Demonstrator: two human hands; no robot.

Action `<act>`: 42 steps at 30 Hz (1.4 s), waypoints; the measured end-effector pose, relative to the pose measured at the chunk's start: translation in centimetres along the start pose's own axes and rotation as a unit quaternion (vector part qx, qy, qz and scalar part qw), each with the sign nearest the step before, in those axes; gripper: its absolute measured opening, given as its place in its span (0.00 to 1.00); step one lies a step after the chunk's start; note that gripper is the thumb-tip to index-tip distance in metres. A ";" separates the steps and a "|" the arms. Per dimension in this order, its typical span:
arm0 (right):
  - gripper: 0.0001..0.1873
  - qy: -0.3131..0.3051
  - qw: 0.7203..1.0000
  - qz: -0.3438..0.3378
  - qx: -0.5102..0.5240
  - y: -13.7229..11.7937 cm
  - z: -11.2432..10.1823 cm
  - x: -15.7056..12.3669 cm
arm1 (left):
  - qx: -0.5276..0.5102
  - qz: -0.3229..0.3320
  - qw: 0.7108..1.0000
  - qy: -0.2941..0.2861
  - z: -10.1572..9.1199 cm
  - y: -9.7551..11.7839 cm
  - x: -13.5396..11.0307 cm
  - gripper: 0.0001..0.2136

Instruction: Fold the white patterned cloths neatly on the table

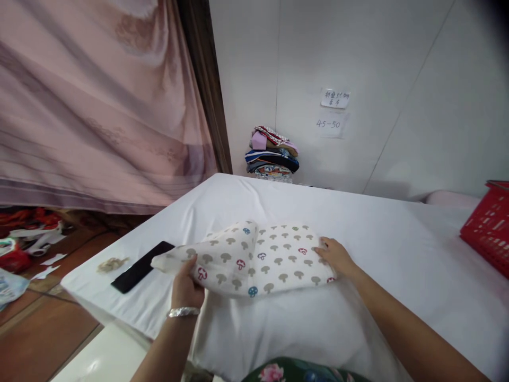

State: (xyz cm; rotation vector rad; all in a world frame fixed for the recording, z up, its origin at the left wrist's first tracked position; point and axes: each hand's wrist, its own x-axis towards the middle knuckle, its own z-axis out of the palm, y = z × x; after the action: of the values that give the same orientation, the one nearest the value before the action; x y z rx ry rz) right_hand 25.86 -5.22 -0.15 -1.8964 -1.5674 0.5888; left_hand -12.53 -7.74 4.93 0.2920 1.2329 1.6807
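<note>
A white cloth (274, 260) printed with grey, red and blue mushrooms spreads between my hands over the near part of the white-covered table (358, 233). My left hand (186, 286), with a silvery bracelet at the wrist, grips the cloth's near left edge, thumb on top. At the right edge, my right hand (333, 255) pinches the cloth between thumb and fingers. A raised fold runs through the cloth left of its middle, and its left corner sticks out past my left hand. My fingers beneath the fabric are partly hidden.
A black flat object (142, 267) and a beige tangled bundle (113, 264) lie on the table's left. Folded fabrics (272, 153) are stacked by the wall. A red basket (488, 228) stands at the right. A pink curtain (99, 106) hangs at the left, above floor clutter.
</note>
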 end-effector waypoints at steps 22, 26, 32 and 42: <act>0.25 0.135 0.982 0.126 0.032 14.0 -14.2 -8.6 | 0.378 0.261 0.878 -0.136 3.7 -2.7 2.7 0.15; 0.16 0.101 0.989 0.067 -0.088 11.0 -12.8 -4.8 | 0.405 0.269 0.817 -0.309 8.3 -3.9 1.0 0.11; 0.07 0.018 0.980 -0.002 -0.197 8.7 -11.6 -1.4 | 0.448 0.282 0.699 -0.481 13.8 -8.8 -0.6 0.10; 0.09 -0.183 0.976 -0.097 0.074 -3.7 -13.7 -12.4 | 0.440 0.331 0.540 -0.637 17.3 -12.1 -6.8 0.23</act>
State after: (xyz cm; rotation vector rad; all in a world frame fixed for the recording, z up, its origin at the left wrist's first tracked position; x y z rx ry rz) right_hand 29.89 -19.19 11.83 -1.5642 -1.8535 0.9791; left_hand 9.23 -3.23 5.08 2.3602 0.5936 0.6270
